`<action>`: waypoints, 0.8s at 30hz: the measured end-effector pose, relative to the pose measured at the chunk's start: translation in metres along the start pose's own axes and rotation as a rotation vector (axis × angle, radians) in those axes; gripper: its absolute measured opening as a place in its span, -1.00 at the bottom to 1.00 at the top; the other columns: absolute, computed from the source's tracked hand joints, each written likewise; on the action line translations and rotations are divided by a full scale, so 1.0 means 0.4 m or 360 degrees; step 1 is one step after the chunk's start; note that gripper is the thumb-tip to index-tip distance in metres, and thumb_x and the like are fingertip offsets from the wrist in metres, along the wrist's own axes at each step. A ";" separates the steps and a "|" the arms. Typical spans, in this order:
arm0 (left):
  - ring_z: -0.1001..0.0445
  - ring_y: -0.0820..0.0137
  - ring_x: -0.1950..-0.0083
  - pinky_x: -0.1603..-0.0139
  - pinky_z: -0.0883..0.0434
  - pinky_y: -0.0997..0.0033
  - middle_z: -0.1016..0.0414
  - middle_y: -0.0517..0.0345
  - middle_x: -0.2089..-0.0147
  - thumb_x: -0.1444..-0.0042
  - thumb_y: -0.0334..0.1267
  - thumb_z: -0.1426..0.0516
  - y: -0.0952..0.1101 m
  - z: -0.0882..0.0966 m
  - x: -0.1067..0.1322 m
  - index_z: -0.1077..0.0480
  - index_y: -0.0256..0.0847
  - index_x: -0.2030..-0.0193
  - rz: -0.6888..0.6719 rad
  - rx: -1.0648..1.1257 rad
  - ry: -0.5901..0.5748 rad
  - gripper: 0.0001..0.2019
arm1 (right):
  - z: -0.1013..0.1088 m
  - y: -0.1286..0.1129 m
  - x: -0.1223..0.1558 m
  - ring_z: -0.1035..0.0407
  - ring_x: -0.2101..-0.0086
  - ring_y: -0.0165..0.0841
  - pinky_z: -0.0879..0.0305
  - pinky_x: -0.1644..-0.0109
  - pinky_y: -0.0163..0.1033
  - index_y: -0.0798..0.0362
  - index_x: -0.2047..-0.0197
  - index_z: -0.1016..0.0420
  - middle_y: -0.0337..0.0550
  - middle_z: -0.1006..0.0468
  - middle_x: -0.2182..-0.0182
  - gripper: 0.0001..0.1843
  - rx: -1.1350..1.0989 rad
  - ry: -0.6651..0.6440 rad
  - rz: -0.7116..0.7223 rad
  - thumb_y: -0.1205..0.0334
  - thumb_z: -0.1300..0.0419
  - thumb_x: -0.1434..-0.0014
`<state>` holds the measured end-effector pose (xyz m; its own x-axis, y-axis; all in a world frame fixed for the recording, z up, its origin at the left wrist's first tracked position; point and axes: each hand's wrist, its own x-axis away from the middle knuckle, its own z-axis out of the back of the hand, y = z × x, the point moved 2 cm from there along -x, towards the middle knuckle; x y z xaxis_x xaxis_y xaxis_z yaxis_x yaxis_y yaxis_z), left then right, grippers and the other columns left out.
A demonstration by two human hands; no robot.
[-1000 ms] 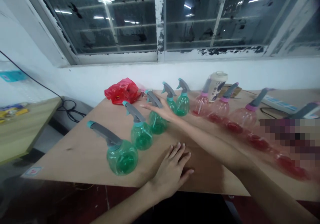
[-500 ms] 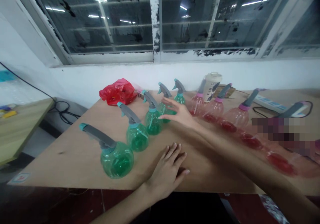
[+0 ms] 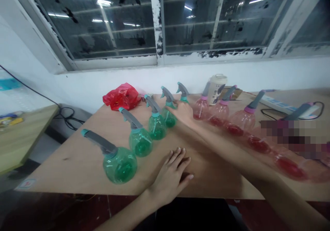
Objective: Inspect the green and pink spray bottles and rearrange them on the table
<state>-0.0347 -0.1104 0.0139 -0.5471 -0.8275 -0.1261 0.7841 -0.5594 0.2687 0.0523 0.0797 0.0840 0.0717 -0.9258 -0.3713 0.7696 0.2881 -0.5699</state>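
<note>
while hands (image 3: pixel 180 113) (image 3: pixel 171 176) rest, green spray bottles (image 3: pixel 156 126) (contents unclear)

Under a window (image 3: pixel 110 21), a wooden table (image 3: pixel 64 167) holds two lines of bottles. The left row of spray bottles (image 3: pixel 140 142) runs from near the front edge back toward the wall; the right row of spray bottles (image 3: pixel 242 120) runs from there rightward. A plastic bag (image 3: pixel 121 96) lies behind the left row, a cup (image 3: pixel 217 89) behind the right row, and a power strip (image 3: pixel 278 104) at the back right.

Plain workshop-style workroom, going by the bare plywood desk (image 3: pixel 64 165), rows of plastic spray bottles (image 3: pixel 120 165), a power strip (image 3: pixel 279 104), loose cables (image 3: pixel 68 119) and a paint-peeled window frame (image 3: pixel 154 18).
</note>
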 end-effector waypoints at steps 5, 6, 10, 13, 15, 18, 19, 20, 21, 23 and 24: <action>0.09 0.23 -0.39 -0.33 -0.05 0.02 -0.02 0.04 -0.37 -0.27 -0.03 0.07 -0.001 0.000 0.000 -0.16 -0.15 -0.25 -0.0014 -0.0007 0.0023 -0.54 | 0.012 -0.011 0.004 -0.42 0.09 -0.04 -0.32 0.12 -0.03 -0.06 0.06 -0.52 0.00 -0.56 0.12 -0.42 0.0142 -0.0084 -0.0027 -0.28 -0.05 -0.06; 0.08 0.22 -0.39 -0.33 -0.06 0.02 -0.03 0.04 -0.37 -0.27 -0.02 0.07 -0.002 -0.001 0.000 -0.17 -0.15 -0.24 -0.0017 -0.0005 0.0019 -0.54 | 0.019 -0.007 0.007 -0.42 0.09 -0.03 -0.32 0.13 -0.02 -0.05 0.06 -0.52 0.02 -0.56 0.13 -0.41 0.0152 -0.0099 -0.0031 -0.29 -0.05 -0.05; 0.03 0.25 -0.38 -0.34 -0.06 0.04 -0.07 0.05 -0.36 -0.27 -0.04 0.06 -0.009 -0.007 -0.001 -0.20 -0.15 -0.21 0.0028 0.0049 0.0034 -0.57 | 0.055 0.011 0.032 -0.43 0.12 0.01 -0.32 0.16 0.01 -0.03 0.10 -0.54 0.06 -0.57 0.20 -0.35 0.0158 -0.0141 0.0019 -0.36 -0.05 -0.01; -0.07 0.29 -0.34 -0.32 -0.11 0.09 -0.15 0.08 -0.32 -0.26 -0.09 0.04 -0.016 -0.008 -0.002 -0.26 -0.13 -0.14 0.0143 0.0185 0.0145 -0.64 | 0.090 0.035 0.059 -0.45 0.20 0.02 -0.32 0.22 0.01 0.01 0.17 -0.55 0.10 -0.57 0.25 -0.32 0.0162 -0.0155 0.0051 -0.40 -0.06 0.04; -0.15 0.30 -0.30 -0.28 -0.18 0.13 -0.21 0.11 -0.28 -0.26 -0.12 0.03 -0.021 -0.005 -0.005 -0.27 -0.10 -0.10 0.0221 0.0310 0.0228 -0.69 | 0.117 0.061 0.081 -0.46 0.25 0.01 -0.31 0.25 -0.01 0.04 0.26 -0.55 0.10 -0.57 0.31 -0.34 0.0146 -0.0157 0.0096 -0.40 -0.07 0.05; -0.27 0.28 -0.23 -0.21 -0.28 0.13 -0.28 0.09 -0.22 -0.24 -0.12 0.01 -0.027 0.001 -0.015 -0.23 -0.07 -0.11 0.0349 0.0457 0.0291 -0.69 | 0.164 0.115 0.124 -0.45 0.33 -0.06 -0.31 0.28 -0.04 0.02 0.42 -0.52 -0.02 -0.54 0.47 -0.43 0.0037 -0.0169 0.0164 -0.36 -0.11 0.05; -0.29 0.27 -0.21 -0.19 -0.30 0.11 -0.28 0.07 -0.21 -0.23 -0.10 -0.01 -0.029 0.002 -0.021 -0.18 -0.07 -0.14 0.0398 0.0491 0.0297 -0.64 | 0.181 0.133 0.142 -0.44 0.34 -0.09 -0.30 0.27 -0.05 0.01 0.44 -0.51 -0.06 -0.53 0.50 -0.46 -0.0014 -0.0165 0.0182 -0.34 -0.13 0.05; -0.30 0.24 -0.20 -0.19 -0.30 0.09 -0.28 0.04 -0.22 -0.21 -0.07 -0.03 -0.031 0.001 -0.031 -0.13 -0.07 -0.18 0.0436 0.0522 0.0303 -0.58 | 0.199 0.151 0.160 -0.43 0.34 -0.11 -0.30 0.24 -0.05 -0.01 0.43 -0.52 -0.09 -0.53 0.49 -0.50 -0.0063 -0.0149 0.0207 -0.31 -0.15 0.04; -0.28 0.22 -0.22 -0.19 -0.29 0.06 -0.25 0.00 -0.24 -0.18 -0.03 -0.06 -0.030 -0.001 -0.043 -0.07 -0.09 -0.23 0.0457 0.0553 0.0310 -0.49 | 0.218 0.165 0.180 -0.43 0.31 -0.11 -0.30 0.21 -0.04 -0.03 0.40 -0.53 -0.11 -0.54 0.45 -0.54 -0.0111 -0.0119 0.0245 -0.27 -0.18 0.04; -0.19 0.16 -0.28 -0.23 -0.23 0.01 -0.14 -0.08 -0.30 -0.10 0.02 -0.13 -0.023 -0.007 -0.076 0.06 -0.13 -0.29 0.0443 0.0628 0.0324 -0.31 | 0.253 0.185 0.219 -0.42 0.25 -0.12 -0.30 0.14 -0.01 -0.06 0.28 -0.53 -0.12 -0.56 0.32 -0.60 -0.0199 -0.0053 0.0341 -0.20 -0.21 0.01; -0.12 0.14 -0.32 -0.26 -0.18 -0.01 -0.08 -0.11 -0.33 -0.05 0.03 -0.16 -0.016 -0.011 -0.096 0.10 -0.15 -0.31 0.0411 0.0672 0.0325 -0.23 | 0.268 0.192 0.237 -0.42 0.23 -0.13 -0.29 0.10 0.00 -0.07 0.24 -0.53 -0.12 -0.56 0.28 -0.62 -0.0228 -0.0037 0.0386 -0.15 -0.21 -0.01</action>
<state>-0.0174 -0.0754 0.0129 -0.2505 -0.9518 -0.1769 0.6764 -0.3029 0.6713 0.1861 -0.0122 0.0838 0.2588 -0.8303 -0.4937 0.6307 0.5323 -0.5647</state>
